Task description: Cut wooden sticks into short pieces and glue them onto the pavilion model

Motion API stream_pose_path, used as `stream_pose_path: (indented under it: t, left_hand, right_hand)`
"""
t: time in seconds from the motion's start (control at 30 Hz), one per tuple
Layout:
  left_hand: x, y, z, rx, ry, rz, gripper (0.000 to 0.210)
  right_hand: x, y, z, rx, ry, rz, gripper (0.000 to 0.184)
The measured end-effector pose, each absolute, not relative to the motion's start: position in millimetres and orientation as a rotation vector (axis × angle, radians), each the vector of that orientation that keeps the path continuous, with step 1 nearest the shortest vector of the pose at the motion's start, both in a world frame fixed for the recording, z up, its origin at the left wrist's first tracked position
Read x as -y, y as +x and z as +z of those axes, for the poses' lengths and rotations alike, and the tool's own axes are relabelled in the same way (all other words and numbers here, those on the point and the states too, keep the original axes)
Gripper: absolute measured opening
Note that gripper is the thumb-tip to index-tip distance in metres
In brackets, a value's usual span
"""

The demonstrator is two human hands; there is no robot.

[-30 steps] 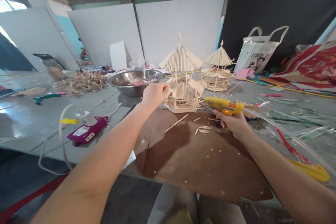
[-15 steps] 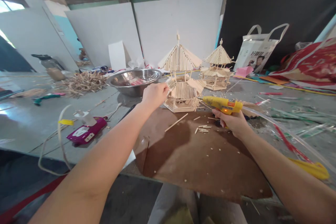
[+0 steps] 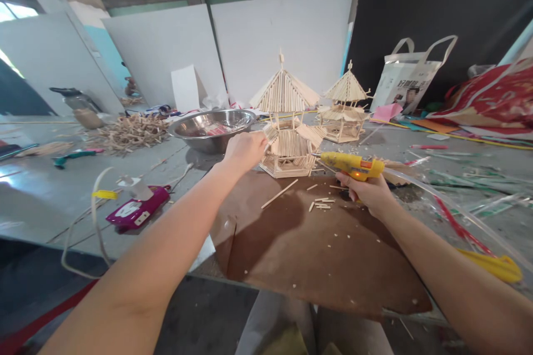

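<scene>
A two-tiered pagoda model made of thin wooden sticks stands upright at the back of a brown board. At its left side, the fingers of my left hand are closed on the edge of the lower roof; the fingertips are partly hidden. My right hand is wrapped round the grip of a yellow hot glue gun, whose orange light glows. Its nozzle points left and reaches the right edge of the lower roof. Several short cut sticks and one longer stick lie on the board.
A second stick pagoda stands behind, to the right. Further left are a steel basin, a heap of sticks and a purple power strip with a white cable. A white bag and yellow-handled tool are at right.
Almost nothing differs. My left forearm and hand have shifted very slightly, while the glue gun and the pagoda keep their places.
</scene>
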State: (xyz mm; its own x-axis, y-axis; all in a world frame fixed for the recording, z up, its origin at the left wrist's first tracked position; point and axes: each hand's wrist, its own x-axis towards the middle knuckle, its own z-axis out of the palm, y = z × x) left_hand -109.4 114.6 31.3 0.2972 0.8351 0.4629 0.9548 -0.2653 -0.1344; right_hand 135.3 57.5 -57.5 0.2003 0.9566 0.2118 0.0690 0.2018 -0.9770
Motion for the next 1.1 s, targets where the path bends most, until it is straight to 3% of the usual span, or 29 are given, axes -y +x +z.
stream_pose_path:
  t: [1.1]
  left_hand:
    - [-114.4,-109.1,31.9,1.542,-2.215,-0.352,0.030]
  right_hand:
    - [-56.6,135.1,-57.7,1.176,-1.178,0.881,0.037]
